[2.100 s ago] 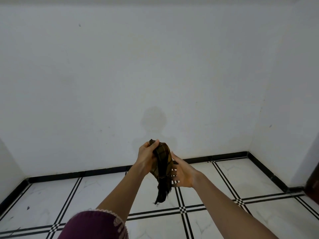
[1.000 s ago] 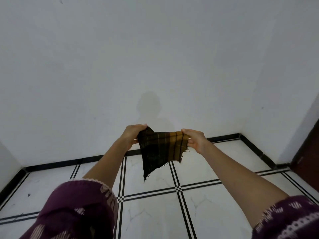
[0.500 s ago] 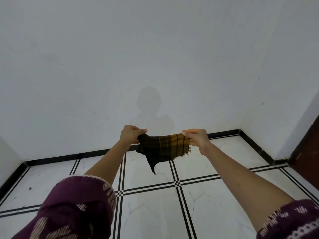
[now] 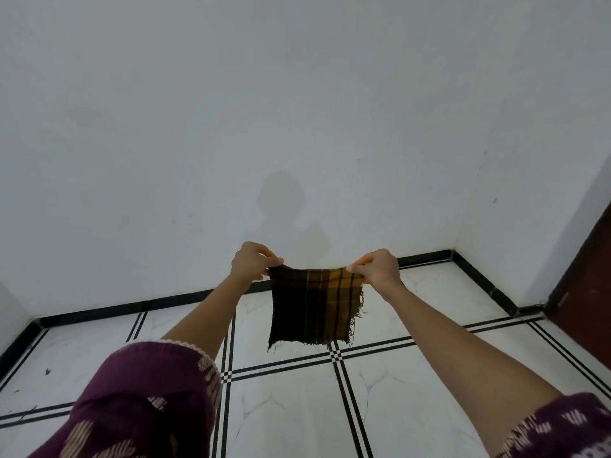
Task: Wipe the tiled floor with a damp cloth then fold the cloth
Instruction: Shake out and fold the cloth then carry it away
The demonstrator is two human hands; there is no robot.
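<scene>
A dark brown and mustard plaid cloth (image 4: 314, 309) with frayed edges hangs flat as a square in the air in front of me. My left hand (image 4: 252, 264) pinches its top left corner. My right hand (image 4: 377, 268) pinches its top right corner. Both arms are stretched forward above the white tiled floor (image 4: 284, 404), which has black double lines between the tiles.
A plain white wall (image 4: 297, 127) stands straight ahead, with a black skirting strip (image 4: 132, 307) at its foot. Another white wall meets it at the right corner. A dark brown door (image 4: 582, 292) is at the far right edge.
The cloth went from a bunched wad between my hands to a spread square. My hands moved apart and rose, and the hanging corner dropped flat.
</scene>
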